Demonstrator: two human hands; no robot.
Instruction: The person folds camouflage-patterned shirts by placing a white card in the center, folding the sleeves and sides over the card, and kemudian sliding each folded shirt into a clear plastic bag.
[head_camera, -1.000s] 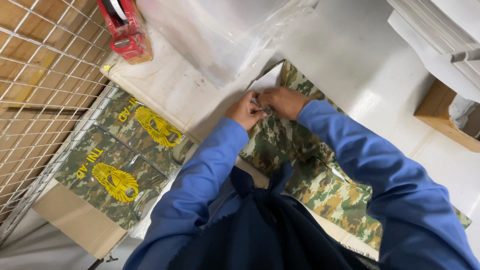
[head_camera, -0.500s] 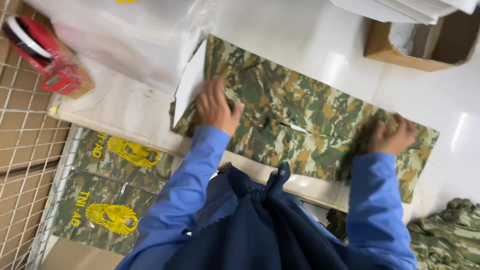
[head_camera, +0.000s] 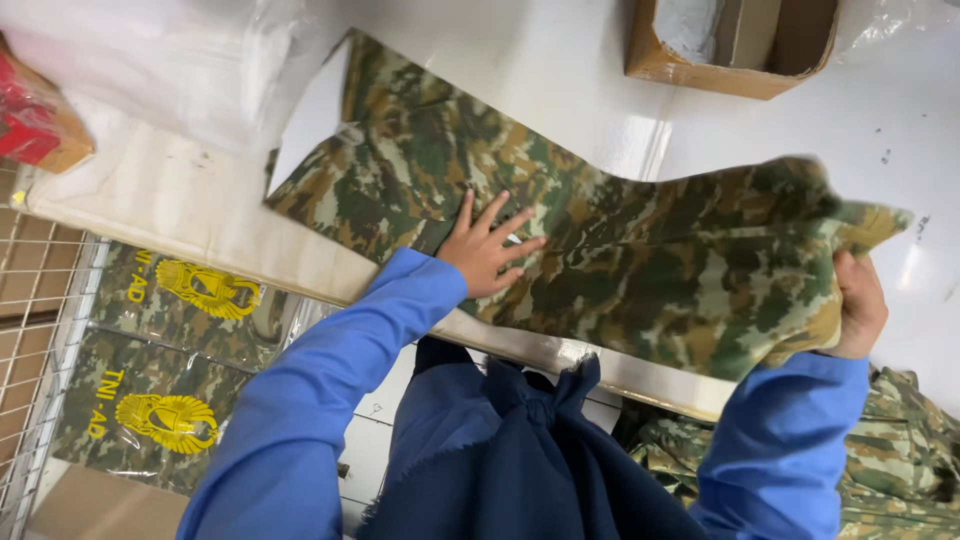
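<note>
the right hand (head_camera: 858, 305) is clenched on the far right end of the camouflage garment (head_camera: 640, 260), fingers wrapped over a bunched fold, lifting that end clear of the white worktop (head_camera: 560, 70) so the cloth peaks and curls there. the left hand (head_camera: 487, 250) is flat and spread, palm down, pressing the garment's middle against the worktop close to its near edge; it pins rather than grasps, nothing closed inside it.

the garment lies long along the near edge of the worktop, its long axis running from the left end, beside a sheet of white paper (head_camera: 305, 125), across to the raised right end. from the right hand's hold the whole length stretches away leftward; from the pressing palm the cloth runs both ways, and the free left end is nearer to that hand.

further out: a heap of clear plastic wrap (head_camera: 170, 60) at the far left corner, a red object (head_camera: 30, 125) beside it, an open cardboard box (head_camera: 730, 45) at the far right edge. below the near edge, bagged camouflage packs with yellow emblems (head_camera: 170, 350) lie by a wire rack (head_camera: 35, 340), and more camouflage cloth (head_camera: 900, 460) is heaped low to the right.
</note>
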